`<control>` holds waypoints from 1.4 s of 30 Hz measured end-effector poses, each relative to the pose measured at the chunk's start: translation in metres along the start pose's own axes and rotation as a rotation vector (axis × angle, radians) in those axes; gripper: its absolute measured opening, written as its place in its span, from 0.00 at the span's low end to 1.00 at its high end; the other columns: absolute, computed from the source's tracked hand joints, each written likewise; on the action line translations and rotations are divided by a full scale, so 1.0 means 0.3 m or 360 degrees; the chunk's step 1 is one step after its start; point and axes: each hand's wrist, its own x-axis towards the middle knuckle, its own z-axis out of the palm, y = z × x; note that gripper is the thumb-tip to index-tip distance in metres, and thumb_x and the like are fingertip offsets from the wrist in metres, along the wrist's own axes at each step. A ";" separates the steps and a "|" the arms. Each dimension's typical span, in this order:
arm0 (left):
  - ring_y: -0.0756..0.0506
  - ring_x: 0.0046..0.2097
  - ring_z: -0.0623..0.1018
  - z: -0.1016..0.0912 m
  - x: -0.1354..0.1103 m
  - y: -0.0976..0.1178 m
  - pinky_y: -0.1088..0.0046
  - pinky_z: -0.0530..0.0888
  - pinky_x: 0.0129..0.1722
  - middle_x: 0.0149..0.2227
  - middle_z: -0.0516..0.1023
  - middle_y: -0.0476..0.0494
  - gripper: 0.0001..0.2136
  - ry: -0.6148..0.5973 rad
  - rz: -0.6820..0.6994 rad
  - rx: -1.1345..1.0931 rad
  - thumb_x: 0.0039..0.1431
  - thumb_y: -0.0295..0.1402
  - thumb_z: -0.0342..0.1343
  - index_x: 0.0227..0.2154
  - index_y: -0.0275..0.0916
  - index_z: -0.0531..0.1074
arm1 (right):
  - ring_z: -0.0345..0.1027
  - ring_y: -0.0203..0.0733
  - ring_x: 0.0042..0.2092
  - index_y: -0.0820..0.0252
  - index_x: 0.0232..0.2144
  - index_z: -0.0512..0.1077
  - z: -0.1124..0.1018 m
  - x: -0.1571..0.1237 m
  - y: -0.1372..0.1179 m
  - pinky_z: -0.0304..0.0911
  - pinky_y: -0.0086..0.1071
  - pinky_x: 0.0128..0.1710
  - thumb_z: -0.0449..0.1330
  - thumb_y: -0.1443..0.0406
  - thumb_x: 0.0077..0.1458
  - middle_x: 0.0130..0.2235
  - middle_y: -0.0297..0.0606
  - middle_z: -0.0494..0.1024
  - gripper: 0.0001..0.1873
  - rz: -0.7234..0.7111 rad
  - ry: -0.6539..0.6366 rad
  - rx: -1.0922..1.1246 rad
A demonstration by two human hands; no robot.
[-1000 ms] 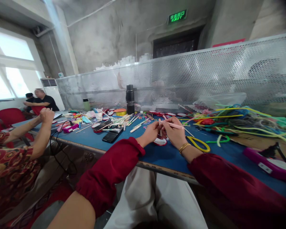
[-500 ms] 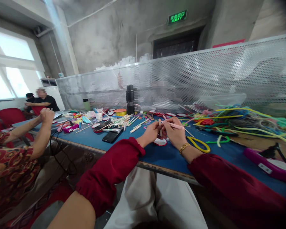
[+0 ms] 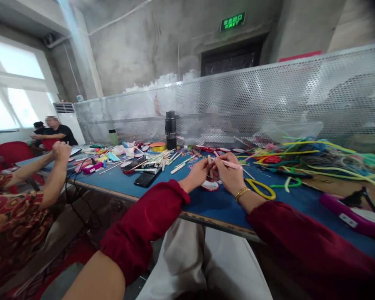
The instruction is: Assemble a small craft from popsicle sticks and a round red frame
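Note:
My left hand [image 3: 197, 173] and my right hand [image 3: 229, 175] meet over the blue table [image 3: 162, 189], both in dark red sleeves. The right hand's fingers pinch a thin pale pink stick [image 3: 230, 165] that points right. A short pale stick [image 3: 209, 161] stands upright in the closed fingers of my left hand. Just under the hands lies a small round red-and-white piece [image 3: 210, 185]. A gold bracelet [image 3: 242, 193] is on my right wrist. A yellow loop [image 3: 261, 188] lies to the right of that wrist.
A black phone [image 3: 146, 178], several wooden sticks [image 3: 162, 160], a black flask [image 3: 170, 130] and a pile of coloured tubes [image 3: 325, 160] crowd the table. A purple band [image 3: 346, 214] lies at right. A co-worker's raised arm [image 3: 54, 171] is at left. A perforated metal screen [image 3: 268, 100] closes the back.

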 end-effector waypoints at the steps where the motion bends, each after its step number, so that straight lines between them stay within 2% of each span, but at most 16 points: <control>1: 0.45 0.32 0.82 0.000 -0.001 0.000 0.69 0.78 0.32 0.33 0.81 0.43 0.13 0.0000 0.0000 -0.0009 0.72 0.43 0.51 0.47 0.37 0.69 | 0.65 0.42 0.20 0.51 0.30 0.68 0.000 -0.001 -0.005 0.61 0.37 0.21 0.63 0.55 0.58 0.22 0.31 0.74 0.10 0.0005 0.0004 0.0007; 4: 0.45 0.31 0.81 -0.002 -0.006 0.002 0.70 0.77 0.30 0.34 0.81 0.43 0.13 -0.0010 -0.0001 -0.0031 0.72 0.42 0.51 0.48 0.38 0.69 | 0.67 0.43 0.22 0.51 0.31 0.70 -0.002 0.000 -0.022 0.62 0.38 0.22 0.64 0.54 0.57 0.23 0.33 0.76 0.10 0.0000 0.0034 0.0020; 9: 0.47 0.30 0.80 -0.007 -0.018 0.009 0.73 0.75 0.30 0.36 0.82 0.42 0.14 -0.0005 -0.0018 -0.0079 0.73 0.40 0.48 0.55 0.40 0.69 | 0.73 0.45 0.30 0.52 0.34 0.74 -0.010 0.004 -0.046 0.68 0.40 0.30 0.66 0.53 0.55 0.31 0.37 0.80 0.12 -0.0122 0.0111 -0.0011; 12: 0.46 0.30 0.80 -0.006 -0.017 0.012 0.71 0.76 0.30 0.35 0.82 0.43 0.15 -0.0029 -0.0016 -0.0114 0.73 0.38 0.46 0.57 0.40 0.68 | 0.73 0.45 0.31 0.53 0.33 0.73 -0.012 -0.001 -0.059 0.68 0.40 0.32 0.65 0.55 0.55 0.30 0.36 0.79 0.10 -0.0149 0.0098 -0.0031; 18: 0.47 0.29 0.80 0.001 -0.004 0.009 0.70 0.78 0.32 0.32 0.81 0.45 0.13 0.0014 -0.0065 -0.0147 0.69 0.27 0.47 0.53 0.37 0.69 | 0.70 0.44 0.30 0.53 0.30 0.71 -0.018 -0.011 -0.067 0.66 0.39 0.32 0.63 0.57 0.54 0.28 0.35 0.76 0.08 -0.0197 0.0133 -0.0200; 22: 0.47 0.28 0.80 0.004 -0.003 0.013 0.70 0.78 0.31 0.32 0.81 0.45 0.10 0.0002 -0.0071 -0.0159 0.71 0.32 0.49 0.50 0.36 0.71 | 0.70 0.43 0.31 0.53 0.30 0.71 -0.021 -0.009 -0.050 0.65 0.38 0.32 0.63 0.58 0.54 0.29 0.35 0.77 0.07 -0.0231 0.0143 -0.0284; 28: 0.45 0.31 0.82 0.004 -0.001 0.015 0.67 0.79 0.35 0.33 0.82 0.43 0.14 -0.0012 -0.0114 -0.0142 0.71 0.40 0.55 0.52 0.36 0.72 | 0.70 0.43 0.31 0.53 0.29 0.71 -0.018 -0.005 -0.041 0.64 0.38 0.32 0.63 0.57 0.55 0.30 0.35 0.77 0.08 -0.0189 0.0128 -0.0274; 35: 0.45 0.31 0.82 0.003 -0.002 0.012 0.67 0.79 0.34 0.33 0.83 0.43 0.12 -0.0014 -0.0082 -0.0120 0.71 0.38 0.53 0.50 0.36 0.72 | 0.67 0.41 0.27 0.52 0.30 0.70 -0.016 -0.001 -0.019 0.62 0.37 0.27 0.63 0.57 0.57 0.28 0.33 0.76 0.08 -0.0145 0.0053 -0.0216; 42: 0.45 0.31 0.82 0.003 0.001 0.012 0.67 0.79 0.32 0.34 0.83 0.42 0.12 -0.0011 -0.0089 -0.0123 0.71 0.37 0.53 0.51 0.36 0.71 | 0.70 0.43 0.31 0.53 0.31 0.71 -0.019 0.001 -0.016 0.64 0.38 0.32 0.63 0.58 0.57 0.30 0.34 0.77 0.08 -0.0175 0.0077 -0.0260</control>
